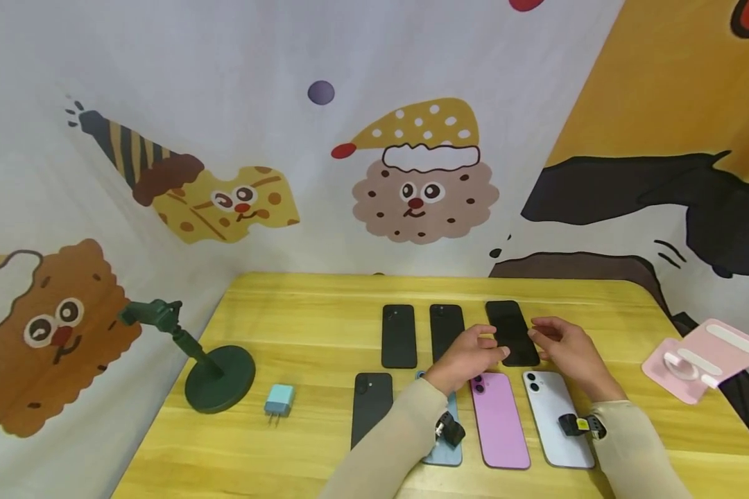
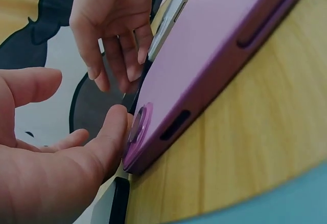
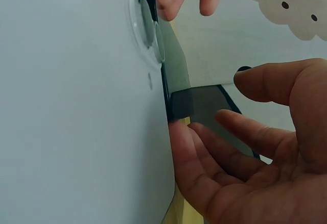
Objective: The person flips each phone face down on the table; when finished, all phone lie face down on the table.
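On the wooden table lie two rows of phones. My left hand (image 1: pixel 472 357) and right hand (image 1: pixel 568 350) are on either side of the black phone (image 1: pixel 513 333) at the right of the back row. The left thumb reaches over its near left part; whether it touches cannot be told. Fingers of both hands are loosely bent around nothing. In the left wrist view, the left fingers lie beside the camera end of a pink phone (image 2: pixel 204 55). The right wrist view has the right hand (image 3: pixel 265 168) beside a white phone (image 3: pixel 82 101).
Two more black phones (image 1: pixel 399 336) (image 1: pixel 447 326) lie in the back row. A black phone (image 1: pixel 372 402) and a light blue phone (image 1: pixel 446 450), partly under my left arm, are in front. A blue charger (image 1: pixel 279 399) and green stand (image 1: pixel 220 381) are left, a pink stand (image 1: pixel 686 371) right.
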